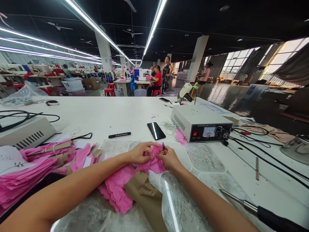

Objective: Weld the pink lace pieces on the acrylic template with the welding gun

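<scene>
While the left hand (142,152) pinches pink fabric (157,165), the right hand (170,158) grips a small pointed tool (164,148).

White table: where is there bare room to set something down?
Widest: the white table behind the black marker, between the small dark-rimmed object at left and the tiny pink scrap. Also the grey-patterned mat between the right hand, control box and black-handled tool. Crowded: the left, with stacked pink fabric; the right, with cables.
</scene>
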Available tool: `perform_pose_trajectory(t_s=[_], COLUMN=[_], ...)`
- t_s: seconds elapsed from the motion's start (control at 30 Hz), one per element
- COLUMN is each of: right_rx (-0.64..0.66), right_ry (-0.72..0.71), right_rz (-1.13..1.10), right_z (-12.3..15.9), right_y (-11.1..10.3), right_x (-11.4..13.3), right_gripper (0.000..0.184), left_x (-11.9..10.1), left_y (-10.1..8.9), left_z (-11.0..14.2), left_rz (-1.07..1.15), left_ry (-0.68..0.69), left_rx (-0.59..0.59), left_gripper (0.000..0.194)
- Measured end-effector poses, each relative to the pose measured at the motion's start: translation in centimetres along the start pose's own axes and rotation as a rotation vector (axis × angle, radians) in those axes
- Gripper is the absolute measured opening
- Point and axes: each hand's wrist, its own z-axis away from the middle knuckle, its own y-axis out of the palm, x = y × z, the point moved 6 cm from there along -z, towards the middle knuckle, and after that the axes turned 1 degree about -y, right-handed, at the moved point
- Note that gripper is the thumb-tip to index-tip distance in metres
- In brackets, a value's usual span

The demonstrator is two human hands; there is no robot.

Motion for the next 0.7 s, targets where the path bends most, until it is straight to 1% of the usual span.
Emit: perform_pose_trajectory(t_s=[0.07,0.2,0.3,0.43,0.53,0.6,0.67,0.7], right_rx=[-0.003,-0.009,-0.004,0.014,0.032,0.057,0.127,0.182], right_ry=[0.013,0.037,0.061,0.093,0.120,0.142,0.178,0.203], right_rz=[-0.015,-0.049,-0.078,-0.116,-0.142,-0.158,-0.176,-0.184], right_z=[0.1,0.2,0.3,0.5,0.7,1.2,2.0,2.6], right_y=[0.0,-0.1,-0.2,-0.1,-0.4,-0.9,-1.4,-1.5], right_x=[0.2,0.5,0.6,0.8,1.3,1.8,2.2,2.3], right_gripper=[0.026,0.033,0.039,0.041,0.037,0.028,0.022,0.024], left_x=[0.2,0.6,0.6,0.9,1.2,1.4,1.6,1.6], left_y=[0.2,0.5,0.4,0.3,0.3,0.4,0.5,0.6], left_z=[-0.1,-0.3,-0.5,-0.5,-0.3,-0.2,0.0,0.0], left_rz=[0.119,0.331,0.376,0.426,0.454,0.473,0.494,0.503], left_ry=[0.008,-0.054,-0.071,-0.087,-0.099,-0.107,-0.113,-0.115], left_rx=[0.035,0.076,0.086,0.081,0.075,0.071,0.070,0.070], left_gripper=[0.014,0.018,0.021,0.026,0.030,0.030,0.030,0.029])
